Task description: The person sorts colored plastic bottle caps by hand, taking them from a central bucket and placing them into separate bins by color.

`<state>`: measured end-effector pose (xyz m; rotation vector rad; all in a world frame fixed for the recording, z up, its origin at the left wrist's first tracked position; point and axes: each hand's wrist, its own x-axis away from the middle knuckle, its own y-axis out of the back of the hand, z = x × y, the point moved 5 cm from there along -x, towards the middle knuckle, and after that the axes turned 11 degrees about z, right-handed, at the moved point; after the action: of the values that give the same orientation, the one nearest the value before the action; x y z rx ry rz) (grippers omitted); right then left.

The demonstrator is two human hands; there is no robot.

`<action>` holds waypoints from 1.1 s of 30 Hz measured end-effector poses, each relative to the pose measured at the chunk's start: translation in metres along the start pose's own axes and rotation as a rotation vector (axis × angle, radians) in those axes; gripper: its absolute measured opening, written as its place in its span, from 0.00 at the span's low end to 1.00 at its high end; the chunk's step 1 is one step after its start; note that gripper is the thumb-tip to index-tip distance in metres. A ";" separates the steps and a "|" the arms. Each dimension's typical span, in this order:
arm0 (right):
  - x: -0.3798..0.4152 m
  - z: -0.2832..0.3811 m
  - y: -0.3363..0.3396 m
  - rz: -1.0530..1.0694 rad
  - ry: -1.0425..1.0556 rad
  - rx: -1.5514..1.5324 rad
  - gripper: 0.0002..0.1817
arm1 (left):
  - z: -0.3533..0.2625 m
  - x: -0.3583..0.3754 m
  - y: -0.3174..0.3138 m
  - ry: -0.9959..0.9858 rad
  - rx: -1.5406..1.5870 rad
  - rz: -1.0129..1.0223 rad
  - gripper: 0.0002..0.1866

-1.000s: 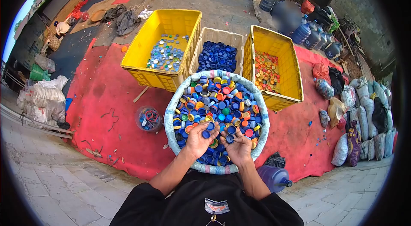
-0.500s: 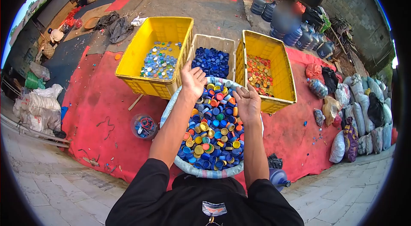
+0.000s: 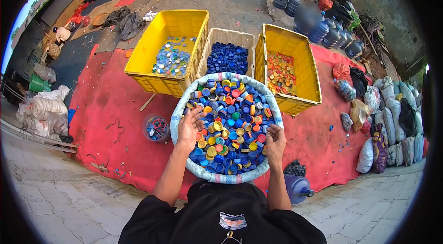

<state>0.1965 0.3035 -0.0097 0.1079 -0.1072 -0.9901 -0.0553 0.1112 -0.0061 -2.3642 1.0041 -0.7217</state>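
Observation:
A round sack with a rolled pale-blue rim (image 3: 182, 109) stands right in front of me, heaped with plastic bottle caps (image 3: 230, 124) in blue, yellow, orange, red and green. Over the left side of the heap is my left hand (image 3: 188, 129), palm up, its fingers apart and nothing in them. My right hand (image 3: 276, 143) is at the right edge of the sack, fingers loosely bent and apart, with no cap visible in it. Beyond the sack are a yellow crate (image 3: 143, 45) of pale caps, a white crate (image 3: 252, 54) of dark-blue caps and another yellow crate (image 3: 302, 59) of red and orange caps.
A clear tub (image 3: 157, 128) of odds and ends sits left of the sack on the red mat (image 3: 110, 110). A large water jug (image 3: 297, 188) lies at the right. Filled sacks (image 3: 392, 124) line the right side; more jugs (image 3: 323, 31) and a blurred figure are behind.
Both hands have drawn back toward me from the far rim of the sack near the crates. The left now hovers over the caps, and the right has come down along the right rim.

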 end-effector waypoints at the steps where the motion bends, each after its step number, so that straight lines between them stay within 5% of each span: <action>1: 0.006 0.002 -0.001 0.014 -0.024 0.080 0.15 | 0.003 0.008 0.004 -0.034 -0.081 -0.031 0.21; 4: 0.022 0.011 -0.008 0.056 -0.055 0.299 0.15 | 0.002 0.028 0.018 -0.130 -0.308 -0.138 0.18; 7: 0.035 0.029 -0.030 0.120 0.294 0.668 0.17 | -0.005 0.043 0.032 -0.211 -0.496 -0.261 0.18; 18: 0.054 0.052 -0.115 0.663 0.411 0.708 0.28 | -0.015 0.074 0.041 -0.318 -0.932 -0.374 0.16; 33: 0.052 0.046 -0.128 0.564 0.437 0.724 0.26 | 0.002 0.066 0.026 -0.418 -1.469 -0.261 0.19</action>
<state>0.1128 0.1880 0.0199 0.9035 -0.0831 -0.3104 -0.0278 0.0458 -0.0042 -3.6109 1.2117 0.7932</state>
